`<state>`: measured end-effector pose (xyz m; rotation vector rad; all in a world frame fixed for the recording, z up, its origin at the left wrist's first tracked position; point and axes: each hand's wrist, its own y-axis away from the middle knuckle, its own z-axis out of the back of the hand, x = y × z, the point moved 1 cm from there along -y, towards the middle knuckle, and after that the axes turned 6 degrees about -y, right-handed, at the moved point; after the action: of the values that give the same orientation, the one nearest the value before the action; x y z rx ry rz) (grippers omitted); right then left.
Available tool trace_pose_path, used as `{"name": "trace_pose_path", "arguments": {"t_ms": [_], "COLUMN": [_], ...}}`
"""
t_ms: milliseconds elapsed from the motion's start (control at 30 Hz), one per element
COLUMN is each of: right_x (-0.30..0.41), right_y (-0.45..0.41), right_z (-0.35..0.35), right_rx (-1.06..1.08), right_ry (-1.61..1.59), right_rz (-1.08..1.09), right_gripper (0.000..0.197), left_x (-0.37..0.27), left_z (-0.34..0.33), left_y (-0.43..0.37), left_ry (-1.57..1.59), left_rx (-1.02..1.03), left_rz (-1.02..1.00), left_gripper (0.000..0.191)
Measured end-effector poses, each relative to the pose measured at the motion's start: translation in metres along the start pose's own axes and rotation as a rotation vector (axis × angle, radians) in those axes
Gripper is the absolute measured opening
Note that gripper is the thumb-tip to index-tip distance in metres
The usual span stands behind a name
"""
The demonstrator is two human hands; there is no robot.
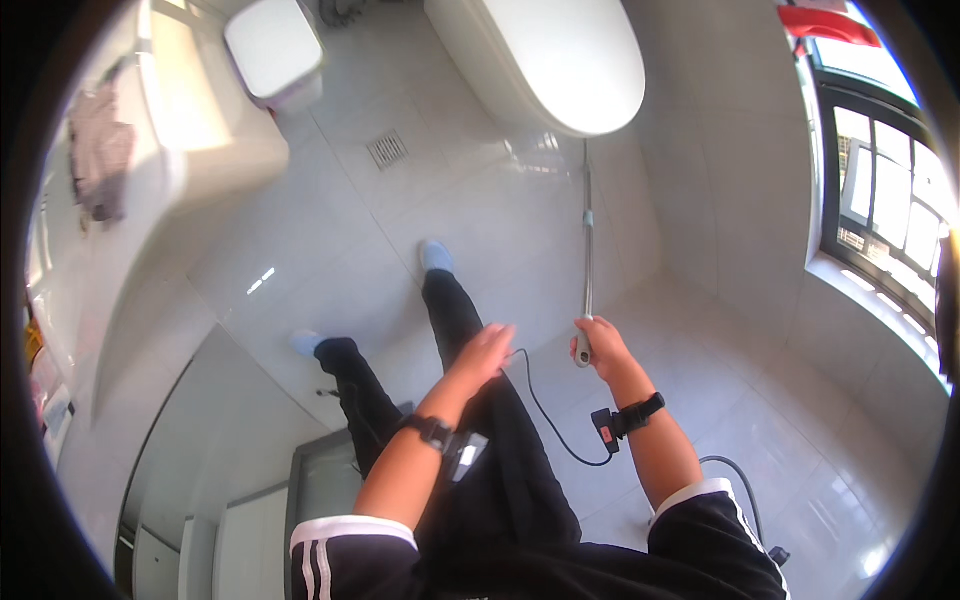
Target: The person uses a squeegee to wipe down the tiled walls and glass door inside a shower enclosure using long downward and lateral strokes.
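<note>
My right hand [600, 348] is closed around the grey grip at the near end of a slim metal pole [589, 262]. The pole carries a pale teal collar partway along and runs away from me to the toilet [570, 67], where its far end is hidden. My left hand [489, 351], blurred, hovers in front of my thigh with loosely extended fingers and nothing visible in it. A thin black cable [531, 382] hangs between that hand and the strapped device [606, 430] on my right wrist. Another strapped device [466, 454] sits on my left wrist.
Upper left stands a lidded white bin [274, 49], beside a white washbasin [187, 97] with a brownish cloth [103, 157] at its edge. A floor drain [388, 150] lies in the glossy tiles. At right is a barred window [889, 172]. A grey-framed panel [322, 480] is lower left.
</note>
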<state>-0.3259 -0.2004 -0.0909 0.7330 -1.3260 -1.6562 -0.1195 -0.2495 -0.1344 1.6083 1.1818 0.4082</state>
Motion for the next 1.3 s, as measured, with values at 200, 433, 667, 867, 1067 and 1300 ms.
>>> {"name": "trace_pose_path", "arguments": {"t_ms": [200,433,667,867,1067,1300], "right_x": [0.007,0.015,-0.023,-0.066,-0.101,-0.110], "right_y": [-0.041,-0.074,-0.065,-0.020,0.015,0.028], "right_z": [0.033,-0.026,-0.122,-0.209,-0.258,-0.269], "right_rx": [0.056,0.241,0.065,0.112,0.227,0.214], "right_ry": [0.139,0.465,0.334,0.550,0.638,-0.186], "right_rz": [0.213,0.152,0.132,0.102,0.157,0.059], "right_gripper": [0.046,0.088,0.057,0.078,0.075,0.079], "left_x": [-0.034,-0.013,0.039,0.087,0.110,0.090], "left_z": [-0.091,-0.075,-0.001,0.063,0.093,0.089], "left_y": [-0.042,-0.052,-0.004,0.066,0.131,0.191], "left_ry": [0.233,0.721,0.763,0.873,0.984,0.675], "left_rx": [0.266,0.214,0.117,-0.001,-0.074,0.058], "left_rz": [0.294,0.271,0.294,0.368,0.384,0.347], "left_gripper": [0.056,0.036,0.034,0.035,0.038,0.034]}}
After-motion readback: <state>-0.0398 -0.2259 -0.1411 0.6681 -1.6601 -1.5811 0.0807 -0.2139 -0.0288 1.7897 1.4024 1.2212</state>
